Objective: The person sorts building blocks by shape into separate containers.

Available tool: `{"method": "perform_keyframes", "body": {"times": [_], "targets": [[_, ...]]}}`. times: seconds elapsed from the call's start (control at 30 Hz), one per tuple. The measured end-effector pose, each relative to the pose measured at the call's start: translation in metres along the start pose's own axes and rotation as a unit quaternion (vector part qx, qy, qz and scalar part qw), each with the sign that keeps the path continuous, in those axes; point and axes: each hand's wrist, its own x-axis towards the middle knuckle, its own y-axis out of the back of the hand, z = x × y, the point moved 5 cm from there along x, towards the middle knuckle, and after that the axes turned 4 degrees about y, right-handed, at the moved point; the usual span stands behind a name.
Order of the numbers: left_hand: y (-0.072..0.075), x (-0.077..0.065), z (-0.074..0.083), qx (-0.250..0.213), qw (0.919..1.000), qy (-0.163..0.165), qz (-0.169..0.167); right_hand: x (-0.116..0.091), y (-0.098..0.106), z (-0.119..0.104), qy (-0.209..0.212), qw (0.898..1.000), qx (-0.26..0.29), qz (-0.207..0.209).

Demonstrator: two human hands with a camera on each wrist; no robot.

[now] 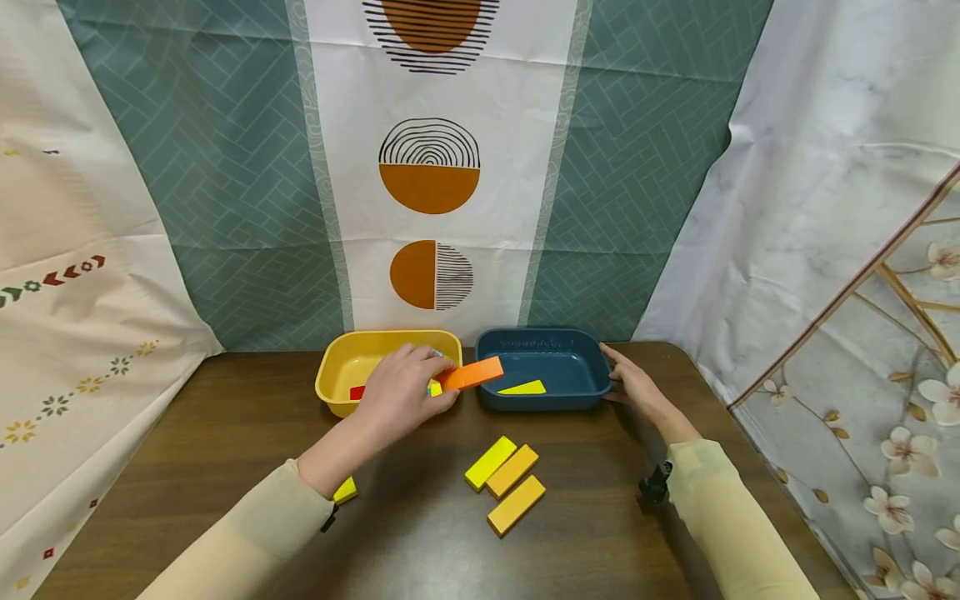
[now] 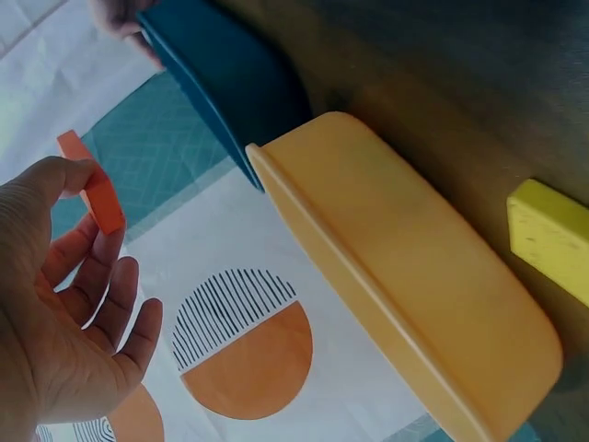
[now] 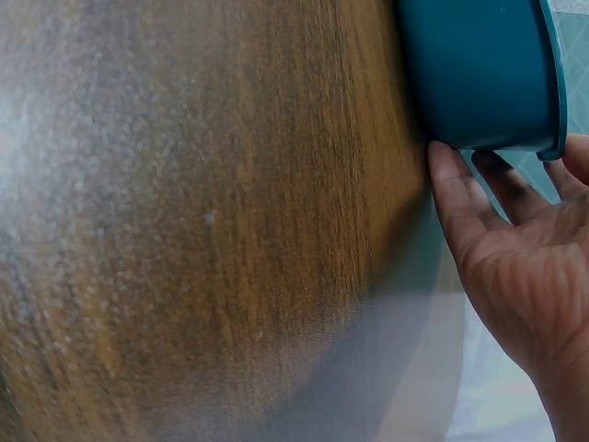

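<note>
Dark-blue rectangular plastic bin [image 1: 551, 402] | by left rim: left hand [image 1: 405, 383] pinching orange oblong block [image 1: 474, 373] | right end: outstretched right hand [image 1: 636, 388] touching

One head camera, above and behind left fingers [image 2: 143, 333] and right fingers [image 3: 453, 195], facing forward and down, farthest off. Two wrist cameras, close behind those fingers, views rolled sideways. Shared by all three: blue tub [image 1: 543, 403].

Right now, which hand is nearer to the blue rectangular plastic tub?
Right. The right hand touches the blue tub at its right end; the left hand is beyond its left end, pinching an orange rectangular block.
</note>
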Motion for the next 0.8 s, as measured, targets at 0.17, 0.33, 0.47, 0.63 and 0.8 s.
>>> {"method": "perform_keyframes", "body": {"times": [0.17, 0.33, 0.47, 0.63, 0.8], "targets": [[-0.005, 0.018, 0.002, 0.006, 0.9997, 0.016, -0.016, 0.0, 0.001, -0.001, 0.0, 1.0, -0.001, 0.001], [-0.011, 0.035, 0.004, 0.013, 0.9992, 0.024, -0.03, 0.001, 0.001, 0.0, -0.003, 1.0, -0.003, 0.005], [-0.017, 0.047, 0.006, 0.02, 0.9982, 0.033, -0.045, 0.002, 0.0, 0.001, -0.004, 1.0, -0.005, 0.008], [-0.026, 0.059, 0.009, 0.03, 0.9968, 0.042, -0.061, 0.002, 0.0, 0.002, -0.004, 1.0, -0.008, 0.011], [-0.039, 0.068, 0.01, 0.04, 0.9948, 0.049, -0.08, 0.001, 0.001, 0.001, -0.004, 1.0, -0.013, 0.012]]}}
